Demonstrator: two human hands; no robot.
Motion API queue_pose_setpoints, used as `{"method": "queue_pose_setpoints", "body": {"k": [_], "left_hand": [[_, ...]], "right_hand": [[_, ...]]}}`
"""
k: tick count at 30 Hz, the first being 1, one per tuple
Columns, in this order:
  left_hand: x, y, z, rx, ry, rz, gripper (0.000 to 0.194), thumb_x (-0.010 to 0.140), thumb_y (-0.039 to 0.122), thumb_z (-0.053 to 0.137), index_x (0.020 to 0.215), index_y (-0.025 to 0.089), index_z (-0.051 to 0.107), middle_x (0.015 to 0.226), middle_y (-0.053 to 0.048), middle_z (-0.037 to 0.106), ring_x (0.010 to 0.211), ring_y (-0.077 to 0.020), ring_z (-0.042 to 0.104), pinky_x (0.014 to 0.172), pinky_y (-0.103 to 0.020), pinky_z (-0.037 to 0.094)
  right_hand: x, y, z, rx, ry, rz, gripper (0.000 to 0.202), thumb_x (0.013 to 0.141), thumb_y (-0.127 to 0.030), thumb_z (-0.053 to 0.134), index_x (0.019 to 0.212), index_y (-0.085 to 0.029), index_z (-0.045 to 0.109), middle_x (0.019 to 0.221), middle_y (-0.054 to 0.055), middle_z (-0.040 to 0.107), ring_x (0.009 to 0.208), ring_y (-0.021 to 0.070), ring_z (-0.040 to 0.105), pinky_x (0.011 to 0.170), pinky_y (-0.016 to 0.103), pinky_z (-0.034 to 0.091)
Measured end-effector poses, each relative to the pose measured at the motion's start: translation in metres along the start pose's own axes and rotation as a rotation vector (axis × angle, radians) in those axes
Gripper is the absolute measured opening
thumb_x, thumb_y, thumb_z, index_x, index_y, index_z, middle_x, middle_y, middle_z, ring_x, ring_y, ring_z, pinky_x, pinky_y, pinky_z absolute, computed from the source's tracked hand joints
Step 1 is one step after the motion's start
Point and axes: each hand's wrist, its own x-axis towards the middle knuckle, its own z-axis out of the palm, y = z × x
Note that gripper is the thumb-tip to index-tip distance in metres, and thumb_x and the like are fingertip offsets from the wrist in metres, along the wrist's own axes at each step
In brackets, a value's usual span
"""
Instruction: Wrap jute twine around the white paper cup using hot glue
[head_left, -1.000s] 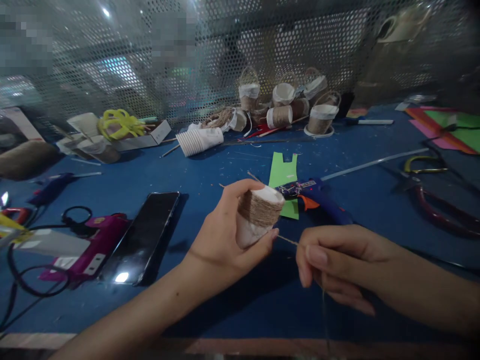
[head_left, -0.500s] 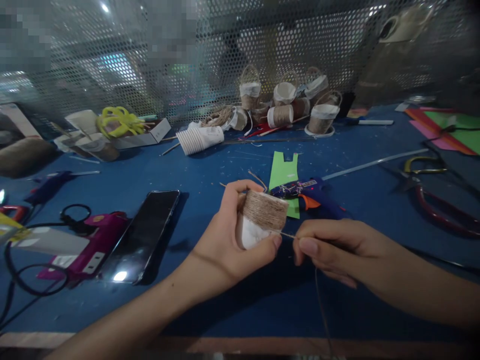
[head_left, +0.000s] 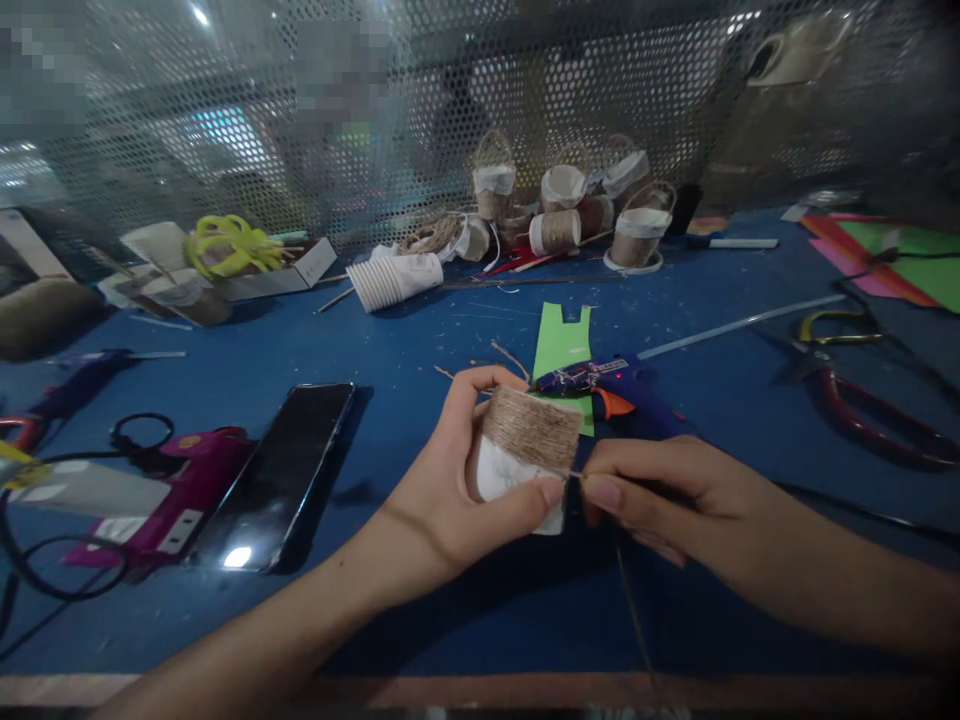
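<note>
A white paper cup (head_left: 499,470), partly wrapped in brown twine (head_left: 534,425), is tilted in my left hand (head_left: 450,490), whose thumb and fingers close around it. Bare white cup shows below the wound band. My right hand (head_left: 675,500) pinches the loose strand of twine close to the cup's side, and the strand's tail hangs down toward the table edge. Just behind the cup lies a blue glue gun (head_left: 615,378) with an orange trigger, resting on a piece of green paper (head_left: 559,335).
Left of my hands are a black phone (head_left: 281,470) and a magenta power strip (head_left: 199,480) with cables. Stacked paper cups (head_left: 394,280) and several twine-wrapped baskets (head_left: 637,235) stand at the back. Red-handled pliers (head_left: 877,420) lie at the right. A second glue gun (head_left: 82,385) is far left.
My right hand has come slightly closer to the cup, shortening the strand between them. The cup has turned a little in my left hand. The view has shifted slightly.
</note>
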Motion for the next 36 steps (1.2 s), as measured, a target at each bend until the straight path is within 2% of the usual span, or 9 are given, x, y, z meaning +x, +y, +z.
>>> {"method": "queue_pose_setpoints", "body": {"k": [6,14,21,26,32,36], "left_hand": [[-0.0003,-0.0007,-0.0023,-0.038,-0.033,-0.041,0.059,0.076,0.018,0.084,0.121,0.029,0.046,0.100,0.004,0.065,0.078,-0.0080,0.060,0.066,-0.016,0.050],[0.0009,0.0008,-0.0048,-0.066,-0.024,-0.079,0.061,0.076,0.022,0.085,0.121,0.029,0.045,0.102,0.003,0.064,0.079,-0.0092,0.061,0.067,-0.018,0.052],[0.0020,0.0024,-0.0016,-0.085,0.026,-0.111,0.060,0.073,0.025,0.086,0.119,0.028,0.047,0.099,0.001,0.064,0.077,-0.0122,0.060,0.065,-0.021,0.052],[0.0020,-0.0011,-0.0030,-0.090,0.016,-0.090,0.061,0.072,0.023,0.087,0.119,0.028,0.048,0.100,0.001,0.065,0.079,-0.0128,0.061,0.066,-0.021,0.053],[0.0038,-0.0031,-0.0043,-0.096,-0.002,-0.070,0.059,0.073,0.021,0.086,0.118,0.028,0.048,0.099,0.002,0.065,0.078,-0.0112,0.061,0.066,-0.019,0.052],[0.0067,-0.0023,-0.0032,-0.101,0.029,-0.058,0.059,0.071,0.020,0.087,0.116,0.026,0.049,0.098,0.001,0.065,0.079,-0.0118,0.061,0.067,-0.020,0.051]], "right_hand": [[0.0001,-0.0047,0.0006,-0.033,0.025,-0.031,0.048,0.105,-0.052,0.049,0.069,-0.021,0.052,0.061,-0.007,0.045,0.055,0.0085,0.042,0.053,0.025,0.033],[0.0014,-0.0031,0.0000,-0.039,0.031,-0.056,0.045,0.106,-0.046,0.050,0.069,-0.021,0.052,0.062,-0.007,0.047,0.056,0.0092,0.043,0.056,0.026,0.034],[0.0038,-0.0017,-0.0016,-0.039,0.053,-0.055,0.046,0.105,-0.050,0.051,0.069,-0.022,0.052,0.060,-0.006,0.046,0.055,0.0107,0.042,0.056,0.027,0.033],[0.0036,-0.0031,-0.0023,-0.052,0.074,-0.065,0.049,0.104,-0.053,0.049,0.067,-0.022,0.051,0.058,-0.006,0.046,0.053,0.0108,0.042,0.054,0.028,0.032],[0.0045,-0.0029,-0.0020,-0.050,0.100,-0.082,0.047,0.105,-0.049,0.051,0.067,-0.022,0.051,0.058,-0.007,0.045,0.053,0.0094,0.041,0.057,0.028,0.034],[0.0058,-0.0014,-0.0011,-0.031,0.101,-0.073,0.047,0.105,-0.051,0.050,0.068,-0.022,0.052,0.058,-0.007,0.045,0.053,0.0098,0.041,0.056,0.028,0.033]]}}
